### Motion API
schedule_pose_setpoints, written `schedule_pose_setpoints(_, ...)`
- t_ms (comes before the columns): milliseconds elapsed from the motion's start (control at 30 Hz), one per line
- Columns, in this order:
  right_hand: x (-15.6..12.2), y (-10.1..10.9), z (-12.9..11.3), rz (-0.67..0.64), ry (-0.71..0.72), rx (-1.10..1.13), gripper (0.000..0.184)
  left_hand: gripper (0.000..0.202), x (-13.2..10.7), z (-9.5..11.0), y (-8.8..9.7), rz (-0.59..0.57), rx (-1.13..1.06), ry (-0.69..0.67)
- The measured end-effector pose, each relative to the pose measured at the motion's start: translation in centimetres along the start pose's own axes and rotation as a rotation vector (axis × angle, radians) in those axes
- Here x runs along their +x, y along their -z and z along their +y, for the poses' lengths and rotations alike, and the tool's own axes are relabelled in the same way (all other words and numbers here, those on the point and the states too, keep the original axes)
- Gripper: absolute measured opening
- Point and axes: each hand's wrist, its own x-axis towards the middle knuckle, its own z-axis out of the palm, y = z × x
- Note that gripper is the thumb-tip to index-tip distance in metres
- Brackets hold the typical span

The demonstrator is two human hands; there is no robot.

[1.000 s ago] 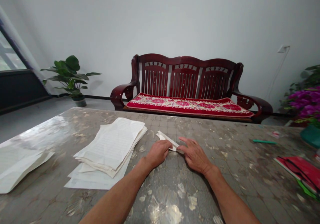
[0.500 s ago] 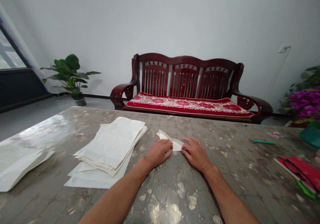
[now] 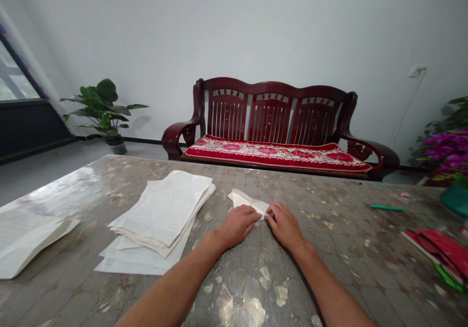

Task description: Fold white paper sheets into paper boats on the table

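A small folded white paper lies on the patterned table, pointing away to the left. My left hand rests on its near end with the fingers curled over it. My right hand meets it from the right, fingertips pinching the same end of the paper. The two hands almost touch each other.
A stack of lined white sheets lies left of my hands, more loose sheets at the far left edge. A green pen and red folders lie at the right. A red wooden bench stands behind the table.
My right hand has slid left and closed in on my left hand. The folded paper has been pressed flatter and its near end is now covered by both hands.
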Motion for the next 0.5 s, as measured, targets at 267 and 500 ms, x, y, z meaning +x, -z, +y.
schedule_pose_setpoints(267, 0.0, -1.2, -0.1, 0.046, -0.118, 0.080, 0.057, 0.031, 0.4, 1.0, 0.2, -0.019, 0.138, 0.003)
schedule_pose_setpoints(500, -0.1, -2.1, 0.1, 0.081, -0.123, -0.034, 0.055, 0.034, 0.2, 1.1, 0.0, -0.006, 0.110, 0.014)
